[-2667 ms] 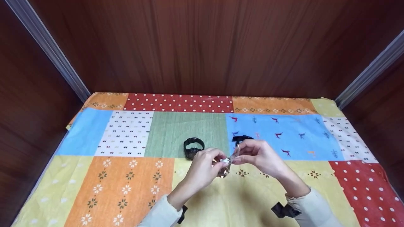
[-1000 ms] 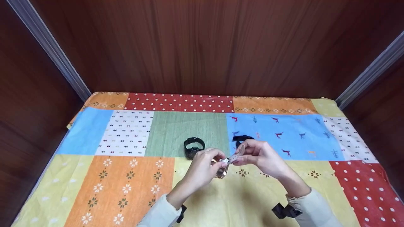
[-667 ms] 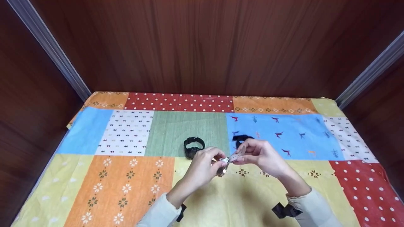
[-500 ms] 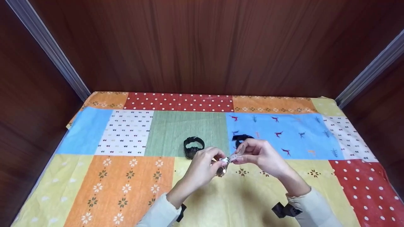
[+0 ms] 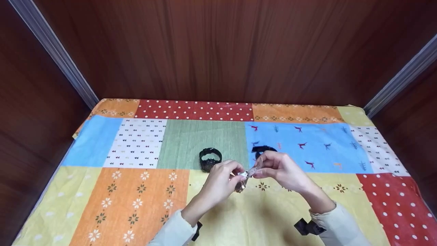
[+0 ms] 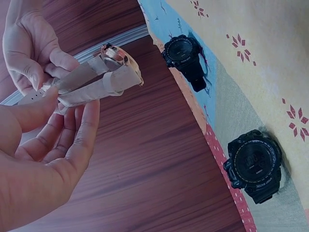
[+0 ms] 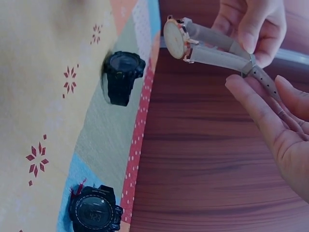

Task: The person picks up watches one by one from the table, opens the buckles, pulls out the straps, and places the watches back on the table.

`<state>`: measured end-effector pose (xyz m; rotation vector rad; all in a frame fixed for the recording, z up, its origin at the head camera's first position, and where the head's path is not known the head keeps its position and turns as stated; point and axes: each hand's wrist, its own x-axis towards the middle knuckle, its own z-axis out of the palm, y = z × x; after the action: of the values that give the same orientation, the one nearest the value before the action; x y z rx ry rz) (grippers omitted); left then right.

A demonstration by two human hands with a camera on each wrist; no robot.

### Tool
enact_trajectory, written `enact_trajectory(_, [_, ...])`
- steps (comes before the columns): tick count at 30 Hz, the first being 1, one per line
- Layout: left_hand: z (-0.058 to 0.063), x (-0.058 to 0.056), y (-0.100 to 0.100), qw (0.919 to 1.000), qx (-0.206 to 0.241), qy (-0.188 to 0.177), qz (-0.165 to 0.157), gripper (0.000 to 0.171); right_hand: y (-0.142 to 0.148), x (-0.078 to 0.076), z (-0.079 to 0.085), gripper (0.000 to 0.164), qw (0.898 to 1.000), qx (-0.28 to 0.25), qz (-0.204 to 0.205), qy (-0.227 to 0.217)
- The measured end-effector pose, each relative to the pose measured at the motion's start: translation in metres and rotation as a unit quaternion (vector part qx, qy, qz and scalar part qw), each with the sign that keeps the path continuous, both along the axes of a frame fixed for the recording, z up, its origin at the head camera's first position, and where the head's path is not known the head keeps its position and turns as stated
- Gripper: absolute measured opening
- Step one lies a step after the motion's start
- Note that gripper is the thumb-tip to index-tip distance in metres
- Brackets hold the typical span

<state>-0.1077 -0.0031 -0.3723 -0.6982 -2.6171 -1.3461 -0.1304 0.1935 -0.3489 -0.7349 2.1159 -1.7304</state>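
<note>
A wristwatch (image 7: 175,41) with a rose-gold case and pale grey-beige strap (image 7: 219,57) is held up in the air between both hands, its strap closed into a loop. My left hand (image 5: 218,181) pinches the strap near the buckle (image 7: 248,67), between thumb and fingers. On the other side, my right hand (image 5: 281,171) pinches the strap's holed free end (image 5: 254,171) between thumb and fingertips. The watch case hangs below the hands in the head view. The fingers hide part of the buckle.
Two black digital sport watches stand on the patchwork tablecloth (image 5: 143,198): one (image 5: 209,165) just beyond the left hand, the other (image 5: 264,149) behind the right hand and partly hidden by it. Brown wood-grain panels (image 5: 218,51) rise behind the table and at both sides.
The strap's free end stood up as a narrow loop earlier and now slants flat between the right fingers. The hanging case has swung slightly. Both hands stay in almost the same place.
</note>
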Motion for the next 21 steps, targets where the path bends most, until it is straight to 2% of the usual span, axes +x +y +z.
enact_trajectory(5, [-0.0001, 0.0002, 0.0008, 1.0, -0.005, 0.003, 0.002, 0.007, -0.0001, 0.0003, 0.0009, 0.008, 1.0, 0.013, -0.005, -0.009])
enact_trajectory(12, [-0.0019, 0.0005, 0.0007, 1.0, 0.001, 0.005, 0.005, 0.008, 0.0007, 0.001, 0.0023, 0.011, 1.0, 0.002, -0.004, -0.01])
enact_trajectory(21, [-0.0037, -0.0021, 0.0004, 0.9988, 0.039, -0.028, -0.011, 0.01, 0.0016, 0.0002, -0.0014, 0.012, 1.0, -0.021, -0.001, -0.023])
